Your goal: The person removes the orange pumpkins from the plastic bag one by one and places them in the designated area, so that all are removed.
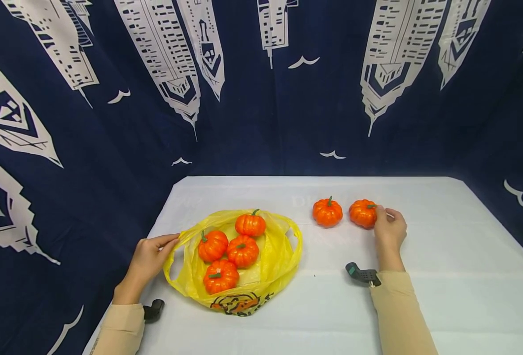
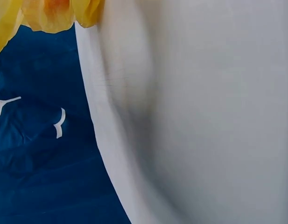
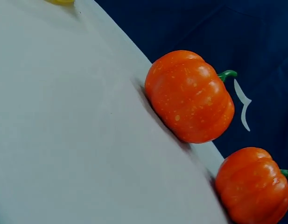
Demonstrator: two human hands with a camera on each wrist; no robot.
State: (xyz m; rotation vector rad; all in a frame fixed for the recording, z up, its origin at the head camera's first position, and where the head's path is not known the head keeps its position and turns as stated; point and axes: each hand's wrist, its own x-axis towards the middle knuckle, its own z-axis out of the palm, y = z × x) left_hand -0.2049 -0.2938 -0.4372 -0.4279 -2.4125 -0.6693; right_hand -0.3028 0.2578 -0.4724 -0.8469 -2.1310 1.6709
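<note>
A yellow plastic bag lies spread with its mouth up, several small orange pumpkins inside it. My left hand pinches the bag's left rim beside the handle loop. At the right, my right hand has its fingertips at the green stem of a pumpkin and pinches it there; part of the grip is hidden. Just left of that one stands another pumpkin, stem up. Both loose pumpkins show in the right wrist view, one upper, one lower, without my fingers.
The white table carries everything. A dark blue curtain with white building prints hangs behind and at the sides. Black wrist devices sit at both cuffs. In the left wrist view, the bag's edge shows at the top left.
</note>
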